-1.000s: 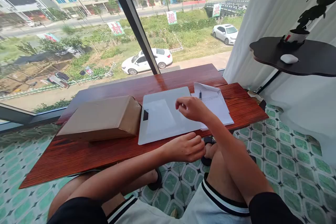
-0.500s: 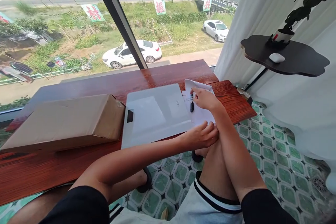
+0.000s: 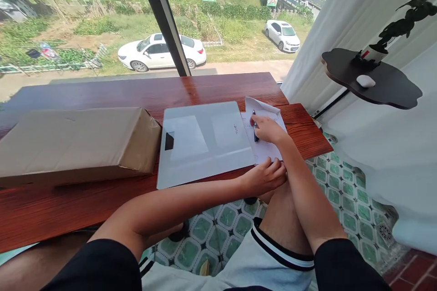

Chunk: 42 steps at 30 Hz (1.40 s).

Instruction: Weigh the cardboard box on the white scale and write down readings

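A sheet of white paper [image 3: 268,151] with handwriting lies on the table, its far end folded up. My right hand [image 3: 269,129] rests over the sheet, fingers closed around a black pen [image 3: 256,135] that slants across the writing. At the near edge of the paper is my left hand [image 3: 264,176], its fingers curled and the fingertips on the sheet's lower edge. My left forearm runs along the front of a closed silver laptop [image 3: 205,145], which lies directly left of the paper.
A large cardboard box [image 3: 75,141] stands left of the laptop on the reddish wooden table [image 3: 112,204]. To the right, a dark scalloped side table [image 3: 385,82] bears a potted plant [image 3: 373,54] and a white mouse-shaped object [image 3: 365,81]. White curtains hang beside the window.
My view has tilted down and shifted a little. The right fingers have closed more over the pen, which has turned slightly. My left hand stays at the paper's near edge.
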Each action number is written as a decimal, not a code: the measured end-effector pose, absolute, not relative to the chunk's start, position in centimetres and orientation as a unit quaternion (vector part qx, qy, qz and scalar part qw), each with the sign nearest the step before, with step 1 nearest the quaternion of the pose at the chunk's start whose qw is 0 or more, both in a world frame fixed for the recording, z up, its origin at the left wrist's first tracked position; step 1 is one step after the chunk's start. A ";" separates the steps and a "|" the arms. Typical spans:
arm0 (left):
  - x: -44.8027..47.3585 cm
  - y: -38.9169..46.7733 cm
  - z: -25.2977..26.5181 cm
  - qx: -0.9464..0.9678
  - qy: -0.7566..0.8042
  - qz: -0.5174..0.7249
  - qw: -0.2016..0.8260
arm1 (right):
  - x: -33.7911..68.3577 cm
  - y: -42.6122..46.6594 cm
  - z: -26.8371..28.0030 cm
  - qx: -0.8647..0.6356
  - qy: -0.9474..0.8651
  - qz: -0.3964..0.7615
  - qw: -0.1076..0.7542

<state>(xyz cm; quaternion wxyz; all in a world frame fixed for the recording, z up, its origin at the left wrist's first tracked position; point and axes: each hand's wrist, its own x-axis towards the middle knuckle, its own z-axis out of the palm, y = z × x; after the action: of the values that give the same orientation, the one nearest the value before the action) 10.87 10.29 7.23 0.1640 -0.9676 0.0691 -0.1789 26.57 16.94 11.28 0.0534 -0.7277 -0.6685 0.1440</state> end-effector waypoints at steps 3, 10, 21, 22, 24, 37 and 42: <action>10.9 10.2 7.0 -0.971 0.056 -0.179 0.148 | 26.6 16.5 11.4 -0.716 -0.685 0.124 0.056; 11.1 10.1 6.9 -0.980 0.034 -0.159 0.113 | 27.7 15.7 11.8 -0.695 -0.708 0.090 0.087; 11.2 9.7 5.7 -0.976 0.020 -0.183 0.121 | 30.4 14.7 11.5 -0.684 -0.710 -0.057 0.160; 11.2 9.7 5.7 -0.975 0.019 -0.184 0.121 | 31.0 14.6 11.2 -0.686 -0.702 -0.059 0.183; 11.2 9.7 5.7 -0.975 0.021 -0.185 0.119 | 32.1 14.3 10.6 -0.692 -0.673 -0.043 0.257; 11.1 9.7 6.0 -0.976 0.018 -0.172 0.131 | 33.3 14.7 8.9 -0.724 -0.467 0.171 0.479; 11.2 9.7 5.9 -0.975 0.017 -0.171 0.139 | 33.7 15.0 8.4 -0.735 -0.453 0.173 0.473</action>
<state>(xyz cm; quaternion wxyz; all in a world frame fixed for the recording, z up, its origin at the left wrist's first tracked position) 11.25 9.70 5.94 0.1390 -0.9752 0.0166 -0.1714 33.72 14.98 8.40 0.4731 -0.7353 -0.4535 0.1728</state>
